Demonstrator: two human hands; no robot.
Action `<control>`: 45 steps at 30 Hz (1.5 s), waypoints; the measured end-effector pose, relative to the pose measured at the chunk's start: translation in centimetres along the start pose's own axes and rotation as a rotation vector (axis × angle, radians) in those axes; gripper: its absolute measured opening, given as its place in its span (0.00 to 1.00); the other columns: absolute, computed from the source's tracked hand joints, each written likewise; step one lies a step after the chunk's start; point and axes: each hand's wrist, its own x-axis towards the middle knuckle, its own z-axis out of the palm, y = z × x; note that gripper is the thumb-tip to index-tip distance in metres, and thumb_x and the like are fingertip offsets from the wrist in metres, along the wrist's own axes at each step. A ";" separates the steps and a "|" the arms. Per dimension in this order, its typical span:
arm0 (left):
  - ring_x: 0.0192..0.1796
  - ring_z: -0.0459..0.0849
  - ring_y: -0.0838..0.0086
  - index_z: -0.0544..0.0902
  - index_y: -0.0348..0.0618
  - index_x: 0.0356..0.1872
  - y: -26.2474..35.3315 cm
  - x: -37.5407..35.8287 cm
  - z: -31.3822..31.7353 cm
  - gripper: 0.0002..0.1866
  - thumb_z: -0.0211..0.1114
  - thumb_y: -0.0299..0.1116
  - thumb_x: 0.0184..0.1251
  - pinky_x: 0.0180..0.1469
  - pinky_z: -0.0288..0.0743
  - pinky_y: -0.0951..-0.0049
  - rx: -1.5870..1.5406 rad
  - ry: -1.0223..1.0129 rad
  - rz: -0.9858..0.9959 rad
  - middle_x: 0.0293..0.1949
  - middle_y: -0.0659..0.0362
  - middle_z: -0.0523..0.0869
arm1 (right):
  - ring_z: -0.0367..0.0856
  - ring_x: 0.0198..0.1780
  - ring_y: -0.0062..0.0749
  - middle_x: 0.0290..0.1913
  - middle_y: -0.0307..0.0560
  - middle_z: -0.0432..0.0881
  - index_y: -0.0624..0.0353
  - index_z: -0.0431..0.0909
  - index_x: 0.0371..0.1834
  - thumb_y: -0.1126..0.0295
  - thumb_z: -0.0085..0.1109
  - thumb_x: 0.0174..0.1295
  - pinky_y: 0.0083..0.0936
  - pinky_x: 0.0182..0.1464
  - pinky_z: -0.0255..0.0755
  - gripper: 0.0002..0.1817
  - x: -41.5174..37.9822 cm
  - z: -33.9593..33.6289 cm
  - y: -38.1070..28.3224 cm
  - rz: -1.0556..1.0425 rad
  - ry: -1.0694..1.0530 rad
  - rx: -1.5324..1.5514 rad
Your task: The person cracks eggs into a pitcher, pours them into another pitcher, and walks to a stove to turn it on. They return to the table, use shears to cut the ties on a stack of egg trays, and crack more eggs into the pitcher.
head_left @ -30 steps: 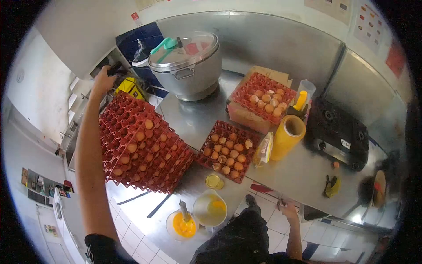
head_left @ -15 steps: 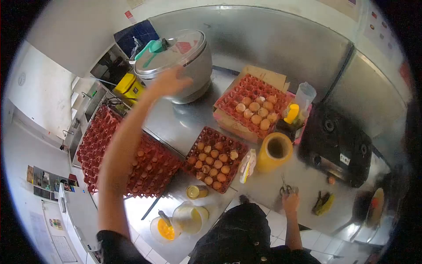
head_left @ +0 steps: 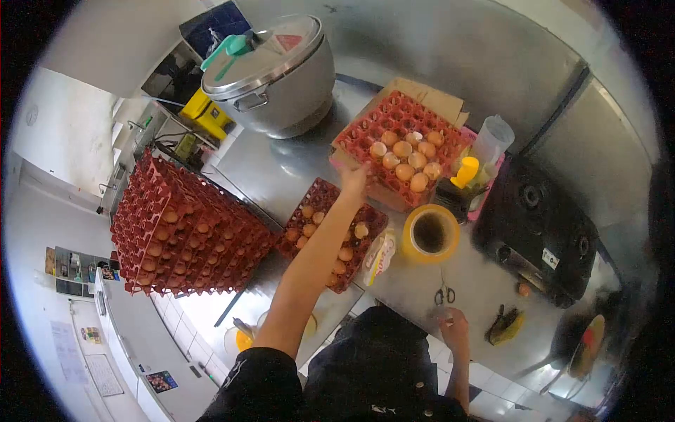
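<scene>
My left hand is stretched across the counter, slightly blurred, its fingers apart at the near left corner of the upper red egg tray. Brown eggs and broken shells sit in that tray, which rests on a cardboard box. Under my left forearm, partly hidden, is a second egg tray with more eggs or shells. My right hand is low over the counter with curled fingers; what they hold, if anything, is too small to name. Just beyond it lie scissors, apart from the fingers.
A tall stack of egg trays stands left. Behind is a large lidded metal pot. A yellow tape roll, a small packet, a clear jug and a black stove occupy the counter. A bowl is partly visible below.
My left hand has moved from beside the pot, right and down, to the upper egg tray. My right hand has come away from the scissors, which now lie apart. The view has shifted slightly.
</scene>
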 end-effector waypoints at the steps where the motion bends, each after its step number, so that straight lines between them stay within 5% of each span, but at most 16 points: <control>1: 0.44 0.79 0.64 0.68 0.42 0.56 -0.1 0.1 -0.4 0.20 0.64 0.35 0.69 0.42 0.84 0.57 0.014 -0.056 -0.012 0.45 0.56 0.74 | 0.82 0.51 0.52 0.52 0.59 0.83 0.63 0.80 0.53 0.64 0.61 0.65 0.41 0.54 0.76 0.18 0.1 0.4 -0.1 0.022 -0.034 0.010; 9: 0.44 0.80 0.63 0.73 0.44 0.52 -0.6 2.9 -0.7 0.13 0.59 0.29 0.69 0.45 0.84 0.56 -0.159 -0.104 -0.116 0.47 0.56 0.77 | 0.81 0.56 0.45 0.53 0.56 0.83 0.63 0.79 0.56 0.61 0.62 0.66 0.37 0.56 0.74 0.21 3.6 6.4 -1.5 0.067 -0.298 0.063; 11: 0.47 0.79 0.64 0.74 0.47 0.53 0.5 3.3 -1.0 0.13 0.61 0.30 0.69 0.48 0.83 0.55 -0.162 -0.104 -0.174 0.47 0.57 0.78 | 0.82 0.53 0.42 0.53 0.54 0.83 0.61 0.77 0.59 0.61 0.61 0.67 0.36 0.55 0.75 0.21 4.2 10.7 -2.3 0.117 -0.284 0.286; 13: 0.48 0.78 0.64 0.74 0.47 0.53 1.8 3.4 -0.9 0.14 0.62 0.30 0.68 0.50 0.81 0.54 -0.159 -0.167 -0.185 0.48 0.57 0.78 | 0.82 0.53 0.39 0.55 0.51 0.81 0.59 0.72 0.64 0.59 0.59 0.69 0.34 0.53 0.75 0.24 6.5 15.2 -3.3 0.194 -0.524 0.537; 15: 0.50 0.77 0.65 0.73 0.46 0.55 3.5 1.8 0.1 0.16 0.62 0.31 0.68 0.53 0.79 0.49 -0.139 -0.188 -0.156 0.50 0.56 0.77 | 0.79 0.57 0.37 0.60 0.49 0.78 0.58 0.68 0.68 0.58 0.60 0.69 0.31 0.54 0.75 0.28 8.4 15.5 -9.5 0.577 -0.588 0.887; 18: 0.53 0.78 0.62 0.70 0.46 0.60 2.9 3.8 -0.5 0.20 0.60 0.31 0.69 0.56 0.77 0.44 -0.185 -0.230 -0.089 0.55 0.55 0.76 | 0.75 0.63 0.33 0.64 0.49 0.74 0.59 0.63 0.72 0.58 0.62 0.68 0.33 0.59 0.72 0.33 10.5 22.1 -8.6 0.459 -0.669 0.598; 19: 0.56 0.77 0.61 0.70 0.45 0.61 2.5 4.6 -0.6 0.20 0.58 0.30 0.69 0.58 0.76 0.43 -0.233 -0.278 -0.093 0.57 0.54 0.75 | 0.75 0.62 0.35 0.64 0.49 0.73 0.60 0.62 0.73 0.58 0.63 0.66 0.37 0.60 0.72 0.35 9.6 26.5 -7.1 0.692 -0.357 1.101; 22: 0.62 0.75 0.57 0.68 0.44 0.64 1.4 4.6 -1.8 0.22 0.54 0.28 0.69 0.61 0.73 0.39 -0.308 -0.355 -0.119 0.62 0.52 0.73 | 0.74 0.63 0.38 0.65 0.50 0.73 0.62 0.61 0.73 0.60 0.64 0.66 0.39 0.61 0.71 0.36 11.0 29.0 -7.6 0.138 -0.081 0.619; 29: 0.65 0.73 0.54 0.66 0.44 0.64 0.8 3.3 -0.6 0.26 0.52 0.23 0.63 0.61 0.72 0.36 -0.382 -0.380 -0.037 0.64 0.50 0.72 | 0.80 0.55 0.52 0.54 0.60 0.80 0.57 0.63 0.71 0.39 0.44 0.70 0.41 0.54 0.74 0.37 12.7 29.8 -5.7 0.300 -0.365 0.439; 32: 0.62 0.75 0.56 0.67 0.43 0.63 1.6 3.3 -1.6 0.24 0.51 0.21 0.64 0.58 0.73 0.37 -0.412 -0.418 -0.102 0.61 0.51 0.73 | 0.81 0.52 0.55 0.49 0.61 0.82 0.58 0.62 0.71 0.43 0.47 0.70 0.42 0.53 0.74 0.36 12.9 28.5 -8.1 0.404 -0.327 0.272; 35: 0.60 0.76 0.56 0.67 0.41 0.62 2.9 1.9 -2.3 0.24 0.51 0.19 0.63 0.56 0.74 0.37 -0.406 -0.283 0.032 0.57 0.51 0.75 | 0.80 0.53 0.56 0.51 0.61 0.82 0.58 0.61 0.71 0.48 0.50 0.69 0.44 0.54 0.74 0.34 12.8 27.3 -9.9 0.310 -0.233 0.113; 41: 0.61 0.74 0.57 0.68 0.42 0.61 8.9 -3.1 -5.4 0.23 0.51 0.19 0.63 0.61 0.71 0.35 -0.457 -0.218 -0.049 0.58 0.51 0.73 | 0.77 0.58 0.55 0.58 0.60 0.78 0.62 0.63 0.70 0.49 0.56 0.65 0.47 0.58 0.72 0.36 12.3 24.6 -12.7 0.279 -0.187 0.282; 45: 0.64 0.73 0.55 0.66 0.42 0.61 12.1 -4.0 -9.0 0.24 0.51 0.19 0.63 0.64 0.68 0.33 -0.440 -0.291 0.072 0.61 0.48 0.69 | 0.75 0.61 0.55 0.62 0.62 0.75 0.65 0.64 0.69 0.48 0.55 0.66 0.48 0.61 0.71 0.37 12.8 21.7 -15.8 0.321 -0.243 0.089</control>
